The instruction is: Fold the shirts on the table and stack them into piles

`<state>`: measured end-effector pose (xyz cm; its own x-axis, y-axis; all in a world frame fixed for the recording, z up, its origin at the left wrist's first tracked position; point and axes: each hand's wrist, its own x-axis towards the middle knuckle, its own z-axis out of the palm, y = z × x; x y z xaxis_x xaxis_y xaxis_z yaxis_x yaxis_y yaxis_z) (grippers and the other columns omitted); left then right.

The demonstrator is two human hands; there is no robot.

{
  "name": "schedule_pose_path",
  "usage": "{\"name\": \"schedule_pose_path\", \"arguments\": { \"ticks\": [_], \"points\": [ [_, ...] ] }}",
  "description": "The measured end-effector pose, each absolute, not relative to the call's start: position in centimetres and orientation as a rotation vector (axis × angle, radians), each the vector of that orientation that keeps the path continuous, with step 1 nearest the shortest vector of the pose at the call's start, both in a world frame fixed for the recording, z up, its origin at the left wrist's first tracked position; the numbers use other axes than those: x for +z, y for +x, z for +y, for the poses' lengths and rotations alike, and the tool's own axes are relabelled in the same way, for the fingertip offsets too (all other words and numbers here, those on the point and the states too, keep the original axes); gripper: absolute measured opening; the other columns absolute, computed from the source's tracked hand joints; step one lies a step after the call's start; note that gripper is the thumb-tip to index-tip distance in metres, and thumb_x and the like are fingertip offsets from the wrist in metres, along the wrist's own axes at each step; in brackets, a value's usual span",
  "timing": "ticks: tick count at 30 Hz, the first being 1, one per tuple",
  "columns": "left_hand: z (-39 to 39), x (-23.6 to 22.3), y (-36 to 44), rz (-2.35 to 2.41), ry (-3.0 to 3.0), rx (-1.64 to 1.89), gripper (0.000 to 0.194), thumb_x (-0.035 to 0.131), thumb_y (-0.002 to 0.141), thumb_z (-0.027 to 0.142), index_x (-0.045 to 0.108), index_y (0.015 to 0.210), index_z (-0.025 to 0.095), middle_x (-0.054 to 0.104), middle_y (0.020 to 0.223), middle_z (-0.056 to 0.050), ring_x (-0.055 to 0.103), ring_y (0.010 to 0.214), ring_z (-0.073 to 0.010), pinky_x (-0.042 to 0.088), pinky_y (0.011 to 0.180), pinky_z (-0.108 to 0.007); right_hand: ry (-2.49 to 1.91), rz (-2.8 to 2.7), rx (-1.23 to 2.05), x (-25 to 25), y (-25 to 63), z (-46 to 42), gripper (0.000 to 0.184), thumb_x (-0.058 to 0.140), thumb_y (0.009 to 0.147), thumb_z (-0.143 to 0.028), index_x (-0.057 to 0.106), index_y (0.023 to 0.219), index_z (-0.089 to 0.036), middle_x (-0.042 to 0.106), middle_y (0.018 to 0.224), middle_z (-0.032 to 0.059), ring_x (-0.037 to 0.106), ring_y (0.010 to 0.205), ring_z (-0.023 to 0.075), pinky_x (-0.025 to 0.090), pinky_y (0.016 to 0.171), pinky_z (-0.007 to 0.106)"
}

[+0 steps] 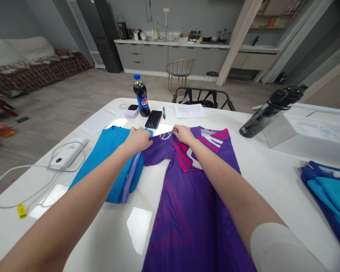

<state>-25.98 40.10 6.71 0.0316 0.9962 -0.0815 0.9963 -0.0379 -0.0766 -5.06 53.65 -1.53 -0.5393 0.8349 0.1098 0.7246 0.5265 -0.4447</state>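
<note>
A purple jersey [184, 204] with pink and white markings lies spread on the white table [102, 241], its right side folded inward over the chest. My left hand [139, 139] pinches the end of its left sleeve, above the blue clothes. On the same sleeve, near the shoulder, my right hand [183, 133] grips the upper edge between thumb and fingers. The sleeve's top edge runs straight between both hands. Beside the jersey, partly beneath my left arm, lies a stack of folded blue clothes [93, 160] with a lilac layer showing.
Behind the hands are a cola bottle [141, 96], a phone [153, 119], a pen [164, 112] and a printed sheet [189, 110]. A white power strip [69, 153] with cables lies left. Rightward are a dark tumbler [268, 111], a white box [308, 132] and more folded clothes [331, 192].
</note>
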Motion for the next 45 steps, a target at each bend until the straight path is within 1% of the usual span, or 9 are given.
{"name": "schedule_pose_path", "arguments": {
  "ticks": [5,11,14,18,21,24,29,37,45],
  "points": [
    [38.2,11.0,-24.6,1.651,1.844,0.472,0.043,0.057,0.090,0.058,0.065,0.075,0.018,0.062,0.070,-0.002,0.062,0.072,-0.0196,0.049,0.071,-0.032,-1.115,-2.203,0.865,-0.6,-3.5,54.3,0.011,0.065,0.087,-0.024,0.072,0.092,-0.016,0.071,0.085,0.0023,0.062,0.080,0.0147,0.046,0.078,0.026],
    [40.5,12.5,-14.7,1.075,1.323,0.802,0.045,0.072,0.083,0.055,0.067,0.097,0.013,0.067,0.083,-0.004,0.066,0.076,-0.0162,0.058,0.080,-0.036,-0.983,-1.894,1.356,2.0,0.9,55.4,0.014,0.069,0.074,-0.024,0.069,0.084,-0.014,0.069,0.073,-0.0004,0.062,0.069,0.0138,0.050,0.071,0.026],
    [42.9,11.4,-8.1,0.981,1.217,0.862,0.042,0.068,0.088,0.053,0.064,0.102,0.014,0.069,0.091,-0.007,0.069,0.079,-0.0164,0.058,0.081,-0.036,-0.993,-1.774,1.422,2.9,5.2,56.5,0.018,0.069,0.074,-0.021,0.070,0.091,-0.015,0.072,0.078,0.0004,0.066,0.074,0.0156,0.052,0.073,0.026],
    [45.9,7.7,-3.4,1.190,1.433,0.875,0.044,0.046,0.100,0.056,0.062,0.111,0.017,0.070,0.113,-0.013,0.070,0.092,-0.0206,0.055,0.085,-0.038,-1.305,-1.492,1.320,2.0,13.0,56.9,0.026,0.073,0.084,-0.034,0.069,0.100,-0.015,0.074,0.083,0.0054,0.063,0.064,0.0138,0.051,0.064,0.026],
    [47.4,4.0,-4.3,1.594,1.952,0.749,0.032,0.054,0.098,0.045,0.064,0.114,0.020,0.068,0.123,-0.013,0.062,0.114,-0.0279,0.045,0.102,-0.047,-1.504,-1.521,1.116,0.4,18.1,54.8,0.040,0.060,0.094,-0.053,0.071,0.091,-0.015,0.073,0.083,0.0081,0.058,0.058,0.0127,0.047,0.058,0.026],
    [48.4,0.9,-6.7,1.773,2.345,0.431,0.033,0.049,0.099,0.039,0.062,0.125,0.023,0.064,0.135,-0.014,0.051,0.129,-0.0348,0.032,0.108,-0.058,-1.586,-1.903,0.823,-0.8,20.1,51.3,0.047,0.058,0.093,-0.060,0.074,0.082,-0.017,0.073,0.084,0.0071,0.064,0.074,0.0188,0.049,0.071,0.029],
    [49.0,-1.2,-8.6,1.861,2.461,0.206,0.042,0.038,0.099,0.024,0.058,0.136,0.024,0.063,0.136,-0.015,0.047,0.132,-0.0343,0.028,0.108,-0.061,-1.798,-2.121,0.395,-1.7,18.6,47.8,0.032,0.069,0.087,-0.052,0.075,0.096,-0.021,0.069,0.108,0.0117,0.063,0.101,0.0273,0.048,0.085,0.037],
    [49.2,-1.5,-9.5,2.008,2.414,0.269,0.023,0.046,0.098,0.028,0.067,0.105,0.022,0.066,0.123,-0.014,0.047,0.130,-0.0324,0.012,0.118,-0.065,-1.687,-2.039,0.560,-1.8,17.3,47.8,0.013,0.068,0.088,-0.030,0.071,0.080,-0.020,0.073,0.090,0.0069,0.066,0.092,0.0226,0.048,0.083,0.033],
    [48.9,1.9,-8.8,1.944,2.191,0.701,0.018,0.042,0.103,0.033,0.058,0.103,0.024,0.068,0.111,-0.007,0.055,0.117,-0.0245,0.028,0.114,-0.049,-1.466,-1.546,1.068,1.1,19.3,47.2,0.027,0.080,0.073,-0.041,0.067,0.073,-0.018,0.065,0.063,0.0015,0.057,0.057,0.0145,0.043,0.054,0.026]
  ]
}}
